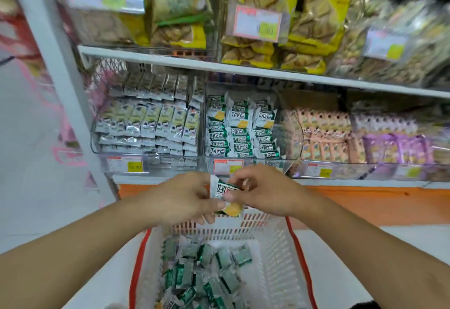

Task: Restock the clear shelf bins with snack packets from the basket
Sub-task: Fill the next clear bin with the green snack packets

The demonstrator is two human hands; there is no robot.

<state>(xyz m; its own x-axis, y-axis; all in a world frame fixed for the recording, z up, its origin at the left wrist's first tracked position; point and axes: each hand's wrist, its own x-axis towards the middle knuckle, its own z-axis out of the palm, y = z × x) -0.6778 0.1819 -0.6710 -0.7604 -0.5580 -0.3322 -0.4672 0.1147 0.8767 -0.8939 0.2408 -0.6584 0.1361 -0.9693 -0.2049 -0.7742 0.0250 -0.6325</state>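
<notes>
Both hands meet above the far rim of a white basket [275, 257] with red handles. My left hand [185, 196] and my right hand [263, 191] pinch the same green-and-white snack packet [225, 196] between their fingertips. Several more green-and-white packets [207, 272] lie loose in the basket below. Just beyond the hands stands a clear shelf bin [207, 123] stacked with matching green-and-white packets [241, 126], its front wall carrying an orange price tag [227, 166].
A bin of silver packets [148, 121] stands to the left, and bins of pink [321, 135] and purple [394, 145] packets to the right. The upper shelf [243, 67] holds large yellow snack bags. A white upright post [56, 53] frames the left side.
</notes>
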